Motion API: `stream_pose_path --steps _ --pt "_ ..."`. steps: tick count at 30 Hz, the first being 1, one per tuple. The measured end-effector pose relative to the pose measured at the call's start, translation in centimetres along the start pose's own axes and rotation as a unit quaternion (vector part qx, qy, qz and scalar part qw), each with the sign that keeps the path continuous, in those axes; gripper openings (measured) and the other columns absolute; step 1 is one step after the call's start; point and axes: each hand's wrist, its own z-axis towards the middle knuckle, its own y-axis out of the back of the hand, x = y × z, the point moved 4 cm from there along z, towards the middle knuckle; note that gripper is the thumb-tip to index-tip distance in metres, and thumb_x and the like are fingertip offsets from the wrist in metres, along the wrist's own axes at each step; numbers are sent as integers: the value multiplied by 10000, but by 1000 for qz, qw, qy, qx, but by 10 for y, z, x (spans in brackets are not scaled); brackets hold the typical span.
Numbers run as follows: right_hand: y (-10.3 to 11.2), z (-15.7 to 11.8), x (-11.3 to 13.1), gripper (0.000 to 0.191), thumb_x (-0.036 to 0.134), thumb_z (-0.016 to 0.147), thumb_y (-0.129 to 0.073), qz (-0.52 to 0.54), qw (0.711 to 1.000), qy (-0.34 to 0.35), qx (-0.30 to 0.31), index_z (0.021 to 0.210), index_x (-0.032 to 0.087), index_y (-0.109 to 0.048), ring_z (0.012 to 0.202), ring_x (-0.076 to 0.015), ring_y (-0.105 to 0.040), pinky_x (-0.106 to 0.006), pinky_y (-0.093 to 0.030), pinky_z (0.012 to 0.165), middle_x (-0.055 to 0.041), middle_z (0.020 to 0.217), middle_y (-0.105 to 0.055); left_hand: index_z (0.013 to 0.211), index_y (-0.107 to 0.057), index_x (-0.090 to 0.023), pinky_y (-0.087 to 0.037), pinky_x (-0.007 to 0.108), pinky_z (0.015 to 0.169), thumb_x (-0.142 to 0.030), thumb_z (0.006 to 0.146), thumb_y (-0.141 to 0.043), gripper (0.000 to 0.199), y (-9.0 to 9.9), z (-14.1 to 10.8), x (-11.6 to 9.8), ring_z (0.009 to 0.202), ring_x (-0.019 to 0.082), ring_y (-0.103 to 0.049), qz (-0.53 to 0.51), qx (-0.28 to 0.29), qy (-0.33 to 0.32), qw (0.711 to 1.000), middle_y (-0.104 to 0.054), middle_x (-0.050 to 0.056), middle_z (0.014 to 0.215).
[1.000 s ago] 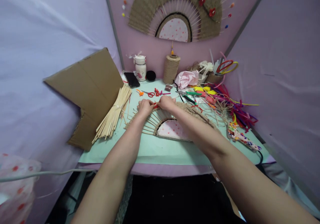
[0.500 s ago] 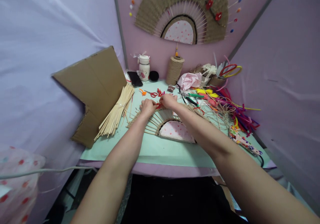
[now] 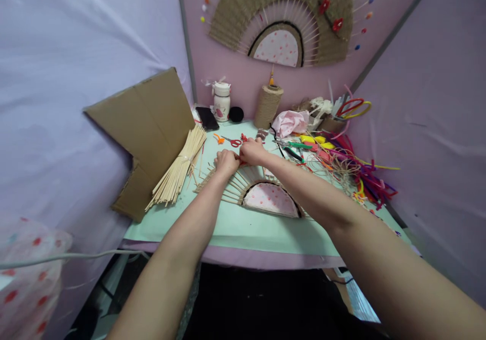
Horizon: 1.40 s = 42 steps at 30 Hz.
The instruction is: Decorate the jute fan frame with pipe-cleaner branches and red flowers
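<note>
Below the bench (image 3: 258,236), at the nearest edge of view, is a lap in black clothing (image 3: 261,299). Two bare forearms reach forward over the pale green surface. Between them lies a half-round fan (image 3: 271,199), its straight edge toward the person, with a pink-dotted white centre, dark trim and thin sticks spreading outward. At the fan's far, curved edge, left of its middle, the left hand (image 3: 228,162) and right hand (image 3: 252,153) meet, fingers bent inward around a small red piece (image 3: 243,163). The fingertips are too small and hidden to tell whether either hand is pinching it.

Left of the fan, a tied bundle of pale sticks (image 3: 177,170) lies beside a large cut sheet of cardboard (image 3: 152,127). To the right, purple and red fuzzy stems (image 3: 374,184) sit in a tangle. Just beyond the hands are red-handled scissors (image 3: 236,143) and an orange piece (image 3: 219,139); farther right are green-handled pliers (image 3: 299,145). Along the back stand a white bottle (image 3: 222,102) and an upright spool of twine (image 3: 269,107), with a crumpled pink cloth (image 3: 291,123) to the spool's right. Farthest away, a bigger woven fan (image 3: 231,21) with red flowers hangs on the pink wall (image 3: 243,72).
</note>
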Motion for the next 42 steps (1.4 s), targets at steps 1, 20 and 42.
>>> stream_pose_path --steps 1,20,42 --pt "0 -1 3 252 199 845 -526 -6 1000 12 -9 942 144 -752 1193 -325 -428 -449 -243 926 -177 1124 -686 1046 -747 -314 -444 450 945 -430 839 -572 295 0 0 0 1184 322 -502 2 1 0 1000 -656 75 1183" --pt "-2 -18 -29 204 283 850 -603 105 988 -105 -42 1001 271 -738 1075 -244 -574 -348 -325 835 -45 1122 -716 1022 -713 -245 -393 370 1024 -176 860 -504 273 24 -3 -2 1190 218 -511 -114 -83 -107 984 -651 40 1214" --pt "-12 -41 -7 289 356 935 -497 49 990 38 -123 975 223 -751 1040 -246 -460 -375 -211 822 -85 1048 -690 977 -732 -273 -403 451 961 -148 833 -503 297 15 -4 -3 1209 284 -449 -15 -8 -192 981 -648 49 1177"
